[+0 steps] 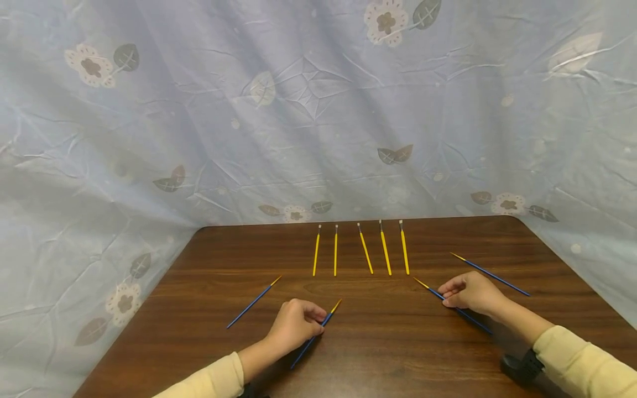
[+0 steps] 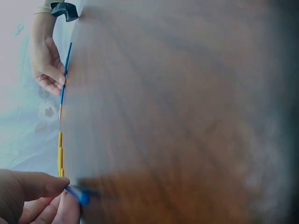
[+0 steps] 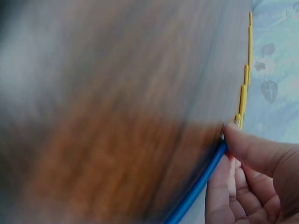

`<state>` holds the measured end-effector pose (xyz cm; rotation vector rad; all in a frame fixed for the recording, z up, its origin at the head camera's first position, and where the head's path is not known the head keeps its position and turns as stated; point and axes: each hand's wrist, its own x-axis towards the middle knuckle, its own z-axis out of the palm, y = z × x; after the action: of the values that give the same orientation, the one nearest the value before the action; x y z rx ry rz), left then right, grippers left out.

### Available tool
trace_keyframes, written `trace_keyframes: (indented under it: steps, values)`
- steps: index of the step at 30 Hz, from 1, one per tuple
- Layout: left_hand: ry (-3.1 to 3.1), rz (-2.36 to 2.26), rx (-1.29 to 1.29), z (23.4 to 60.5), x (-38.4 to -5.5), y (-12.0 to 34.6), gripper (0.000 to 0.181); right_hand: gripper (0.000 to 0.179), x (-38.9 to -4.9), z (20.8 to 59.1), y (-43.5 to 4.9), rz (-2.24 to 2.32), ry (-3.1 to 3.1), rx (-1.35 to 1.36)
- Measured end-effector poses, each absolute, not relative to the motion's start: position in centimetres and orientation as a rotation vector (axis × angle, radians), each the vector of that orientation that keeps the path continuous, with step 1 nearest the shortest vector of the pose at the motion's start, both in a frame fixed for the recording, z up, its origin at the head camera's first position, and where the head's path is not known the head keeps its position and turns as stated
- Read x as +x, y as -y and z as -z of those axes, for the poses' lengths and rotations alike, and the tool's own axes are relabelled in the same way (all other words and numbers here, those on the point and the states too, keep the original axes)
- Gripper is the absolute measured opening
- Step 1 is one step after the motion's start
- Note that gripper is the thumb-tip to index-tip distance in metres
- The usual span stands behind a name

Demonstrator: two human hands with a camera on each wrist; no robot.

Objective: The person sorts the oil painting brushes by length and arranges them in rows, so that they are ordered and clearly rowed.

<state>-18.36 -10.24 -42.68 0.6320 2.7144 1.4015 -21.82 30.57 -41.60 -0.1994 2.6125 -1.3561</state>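
Note:
In the head view my left hand (image 1: pixel 297 326) pinches a blue-handled paintbrush (image 1: pixel 304 352) near its yellow ferrule, the tip pointing up and right. Over on the right, my right hand (image 1: pixel 473 293) pinches a second blue paintbrush (image 1: pixel 475 321) between thumb and fingers, its tip pointing up and left. The left wrist view shows the blue handle end (image 2: pixel 83 198) poking out past the left thumb. In the right wrist view the blue handle (image 3: pixel 198 189) runs down from the right thumb and fingertip. Both brushes lie low over the wooden table (image 1: pixel 378 342).
Several yellow-handled flat brushes (image 1: pixel 335 254) lie in a row at the table's back. One blue brush (image 1: pixel 254 303) lies left of my left hand, another (image 1: pixel 497 277) beyond my right hand. A floral cloth (image 1: pixel 318 138) hangs behind the table and along its sides.

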Motion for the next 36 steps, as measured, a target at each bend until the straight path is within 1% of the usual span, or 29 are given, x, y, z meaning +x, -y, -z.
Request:
trace_keyframes:
  steps: [8,16,24,36]
  values:
    - [-2.479,-1.517,0.459,42.4,-18.2,10.3,0.024,0.024,-22.1,41.1,-30.8,1.331,-2.551,-0.192]
    - [-2.347,-1.612,0.355,41.9,-18.4,9.8,0.024,0.03,-22.2,40.5,-30.4,1.421,-2.446,-0.18]
    - [-2.182,-1.7,0.298,41.1,-18.6,9.0,0.027,0.034,-21.7,39.9,-28.6,1.48,-2.366,-0.201]
    - [-2.126,-1.762,0.191,41.1,-18.8,7.9,0.028,0.038,-20.9,39.4,-25.2,1.566,-2.262,-0.226]
